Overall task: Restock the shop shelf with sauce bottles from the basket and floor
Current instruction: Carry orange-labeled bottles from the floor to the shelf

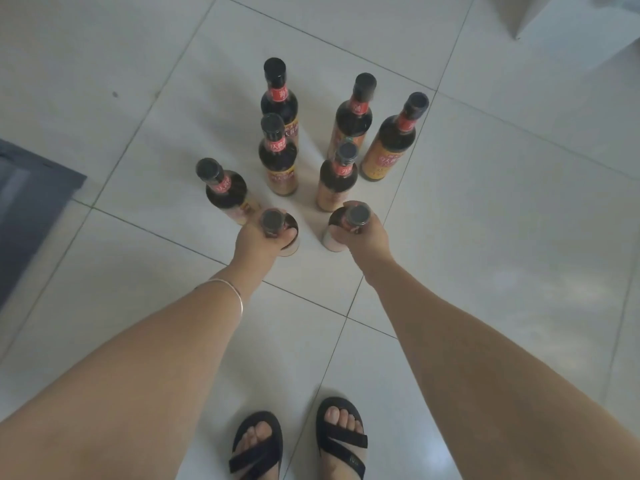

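Note:
Several dark sauce bottles with black caps, red neck bands and orange labels stand upright on the white tiled floor. My left hand (258,239) grips the neck of the nearest left bottle (272,221). My right hand (363,235) grips the neck of the nearest right bottle (357,216). Beyond them stand more bottles: one at the left (225,188), two in the middle (278,157) (337,178), and three at the back (278,95) (353,116) (394,140). No shelf or basket is in view.
A dark grey mat or box (31,199) lies at the left edge. A pale cabinet or box corner (530,19) stands at the top right. My feet in black sandals (298,441) stand on the tiles just below the bottles.

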`<move>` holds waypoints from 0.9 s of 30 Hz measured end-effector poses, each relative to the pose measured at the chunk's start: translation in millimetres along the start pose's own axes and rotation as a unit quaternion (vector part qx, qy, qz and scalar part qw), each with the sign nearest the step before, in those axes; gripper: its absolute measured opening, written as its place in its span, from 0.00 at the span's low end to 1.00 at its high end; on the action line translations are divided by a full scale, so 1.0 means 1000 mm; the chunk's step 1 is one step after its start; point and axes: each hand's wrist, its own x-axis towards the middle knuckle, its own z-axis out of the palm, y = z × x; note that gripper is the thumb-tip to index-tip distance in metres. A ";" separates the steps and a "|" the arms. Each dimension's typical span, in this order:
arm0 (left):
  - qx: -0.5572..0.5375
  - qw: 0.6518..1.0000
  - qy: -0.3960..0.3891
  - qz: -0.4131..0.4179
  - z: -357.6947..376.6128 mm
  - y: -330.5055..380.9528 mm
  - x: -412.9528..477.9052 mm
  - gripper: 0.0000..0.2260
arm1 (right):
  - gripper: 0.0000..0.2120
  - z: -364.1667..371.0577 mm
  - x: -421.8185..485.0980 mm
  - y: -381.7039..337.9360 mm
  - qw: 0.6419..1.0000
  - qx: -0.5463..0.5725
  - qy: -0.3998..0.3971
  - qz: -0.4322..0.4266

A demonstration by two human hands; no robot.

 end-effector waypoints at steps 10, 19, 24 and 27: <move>0.052 0.998 0.011 0.019 -0.037 0.071 -0.060 0.15 | 0.13 -0.036 -0.066 -0.066 0.999 -0.009 0.038 0.022; 0.105 0.992 0.016 0.063 -0.155 0.254 -0.158 0.07 | 0.13 -0.086 -0.180 -0.250 0.996 -0.079 -0.014 -0.044; 0.070 0.991 0.099 0.066 -0.234 0.358 -0.207 0.07 | 0.08 -0.093 -0.236 -0.383 0.984 -0.118 -0.047 -0.127; 0.056 0.983 0.160 0.071 -0.287 0.406 -0.238 0.09 | 0.09 -0.087 -0.274 -0.455 0.968 -0.136 -0.087 -0.194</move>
